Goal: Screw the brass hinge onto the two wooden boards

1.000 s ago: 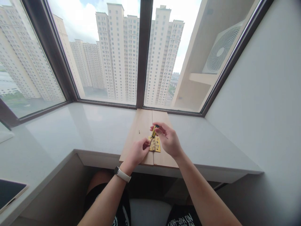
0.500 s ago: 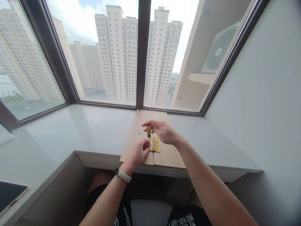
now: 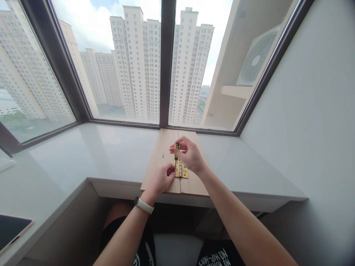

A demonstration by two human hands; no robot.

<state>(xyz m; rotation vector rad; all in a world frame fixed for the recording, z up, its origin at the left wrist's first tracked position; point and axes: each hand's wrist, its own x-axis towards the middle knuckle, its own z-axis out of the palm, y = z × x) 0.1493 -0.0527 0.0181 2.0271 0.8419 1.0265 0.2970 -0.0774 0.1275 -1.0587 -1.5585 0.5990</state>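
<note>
Two pale wooden boards [image 3: 156, 173] lie side by side on the white sill. A gold hinge [image 3: 184, 171] spans their seam, with several screws on it. My right hand [image 3: 188, 153] has its fingers around the handle of a yellow and black screwdriver [image 3: 176, 152], which stands upright over the hinge's left leaf. My left hand [image 3: 164, 176] is pinched at the leaf's left edge, by the screwdriver's shaft; whatever is between its fingertips is too small to make out. A loose screw [image 3: 163, 155] lies on the left board.
The white sill [image 3: 116, 159] runs along the window frame [image 3: 164, 74] behind the boards. A dark flat device [image 3: 12, 231] lies at the lower left. A wall [image 3: 305, 111] rises on the right. My legs are under the sill.
My right hand has turned and its fingers have closed more around the screwdriver handle. Its forearm has shifted a little left. My left hand stays by the hinge.
</note>
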